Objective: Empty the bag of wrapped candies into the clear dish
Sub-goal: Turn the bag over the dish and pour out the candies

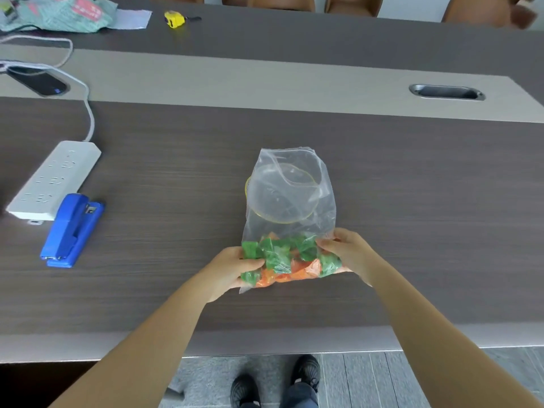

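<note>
A clear plastic zip bag [290, 207] holding green and orange wrapped candies [290, 259] sits just below the middle of the frame, its open mouth lying over a clear round dish with a yellow rim [252, 184] seen through the film. The left hand [232, 270] and right hand [350, 254] grip the candy-filled end from either side, fingers [251, 264] curled and pinching the plastic. On the dark wood-grain desk [412, 187], at left, lie a blue stapler [73, 229] and a white power strip [54, 179].
</note>
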Available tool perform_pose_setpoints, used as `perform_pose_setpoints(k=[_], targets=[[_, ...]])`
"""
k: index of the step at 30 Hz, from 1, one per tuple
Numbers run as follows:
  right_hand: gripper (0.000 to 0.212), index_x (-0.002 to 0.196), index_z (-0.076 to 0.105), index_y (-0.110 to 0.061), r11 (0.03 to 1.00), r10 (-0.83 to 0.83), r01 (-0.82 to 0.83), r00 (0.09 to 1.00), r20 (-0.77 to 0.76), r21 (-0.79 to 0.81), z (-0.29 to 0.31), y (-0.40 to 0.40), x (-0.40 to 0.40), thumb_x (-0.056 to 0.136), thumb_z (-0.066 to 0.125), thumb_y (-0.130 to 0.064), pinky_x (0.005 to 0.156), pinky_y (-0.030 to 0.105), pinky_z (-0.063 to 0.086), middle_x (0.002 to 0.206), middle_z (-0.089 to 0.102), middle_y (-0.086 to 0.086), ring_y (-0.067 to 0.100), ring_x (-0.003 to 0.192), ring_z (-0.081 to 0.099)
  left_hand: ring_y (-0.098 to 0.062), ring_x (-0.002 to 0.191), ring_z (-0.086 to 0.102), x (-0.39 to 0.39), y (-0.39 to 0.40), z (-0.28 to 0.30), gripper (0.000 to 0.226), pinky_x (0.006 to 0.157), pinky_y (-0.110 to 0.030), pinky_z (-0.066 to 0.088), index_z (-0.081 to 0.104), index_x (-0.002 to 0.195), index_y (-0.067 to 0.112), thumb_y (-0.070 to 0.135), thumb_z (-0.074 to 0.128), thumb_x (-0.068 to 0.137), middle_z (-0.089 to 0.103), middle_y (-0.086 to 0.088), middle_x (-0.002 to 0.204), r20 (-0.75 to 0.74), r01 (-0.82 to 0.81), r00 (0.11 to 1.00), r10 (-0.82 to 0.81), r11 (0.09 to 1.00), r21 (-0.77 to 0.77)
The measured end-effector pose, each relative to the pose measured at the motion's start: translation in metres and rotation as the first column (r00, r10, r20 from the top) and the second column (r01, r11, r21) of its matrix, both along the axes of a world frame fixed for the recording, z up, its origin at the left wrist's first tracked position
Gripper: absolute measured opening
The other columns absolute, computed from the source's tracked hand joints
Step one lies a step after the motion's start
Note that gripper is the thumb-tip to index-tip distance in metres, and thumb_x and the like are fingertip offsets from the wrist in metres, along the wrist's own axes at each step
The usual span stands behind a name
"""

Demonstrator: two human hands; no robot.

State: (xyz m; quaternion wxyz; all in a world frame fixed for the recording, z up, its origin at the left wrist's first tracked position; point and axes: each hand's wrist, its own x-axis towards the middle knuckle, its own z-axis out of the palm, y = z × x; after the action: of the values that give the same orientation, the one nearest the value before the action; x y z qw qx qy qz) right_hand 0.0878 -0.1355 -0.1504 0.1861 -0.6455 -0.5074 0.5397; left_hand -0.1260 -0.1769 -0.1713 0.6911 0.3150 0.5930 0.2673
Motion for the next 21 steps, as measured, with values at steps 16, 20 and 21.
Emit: perform_pose_setpoints(k=[16, 20, 21], targets=[[0.019, 0.089, 0.065, -0.011, 0.991, -0.060, 0.017, 0.943, -0.328, -0.134, 0.047, 0.000, 0.000, 0.087, 0.053, -0.025, 0.055, 0.018, 0.052, 0.084, 0.068, 0.004, 0.013, 0.074, 0.065, -0.005, 0.087, 0.061, -0.006, 0.010, 0.056, 0.024, 0.062, -0.020, 0.058, 0.058, 0.101, 0.023, 0.005, 0.056, 0.085, 0.063, 0.007, 0.101, 0.153, 0.038, 0.987, -0.051, 0.995, 0.088], [0.021, 0.091, 0.064, -0.002, 0.988, -0.057, 0.015, 0.962, -0.268, -0.156, 0.053, -0.001, -0.002, 0.086, 0.056, -0.020, 0.048, 0.018, 0.053, 0.082, 0.066, 0.009, 0.017, 0.069, 0.063, -0.011, 0.089, 0.061, -0.005, 0.008, 0.061, 0.023, 0.056, -0.018, 0.056, 0.059, 0.102, 0.019, 0.004, 0.057, 0.084, 0.064, 0.001, 0.103, 0.140, 0.058, 0.988, -0.068, 0.996, 0.071], [0.024, 0.095, 0.063, 0.000, 0.987, -0.065, 0.024, 0.965, -0.253, -0.158, 0.053, -0.001, -0.003, 0.085, 0.056, -0.021, 0.047, 0.018, 0.052, 0.082, 0.066, 0.010, 0.017, 0.068, 0.063, -0.011, 0.088, 0.062, -0.005, 0.008, 0.061, 0.022, 0.055, -0.018, 0.056, 0.060, 0.100, 0.019, 0.004, 0.057, 0.084, 0.065, 0.002, 0.101, 0.146, 0.053, 0.987, -0.062, 0.996, 0.070]])
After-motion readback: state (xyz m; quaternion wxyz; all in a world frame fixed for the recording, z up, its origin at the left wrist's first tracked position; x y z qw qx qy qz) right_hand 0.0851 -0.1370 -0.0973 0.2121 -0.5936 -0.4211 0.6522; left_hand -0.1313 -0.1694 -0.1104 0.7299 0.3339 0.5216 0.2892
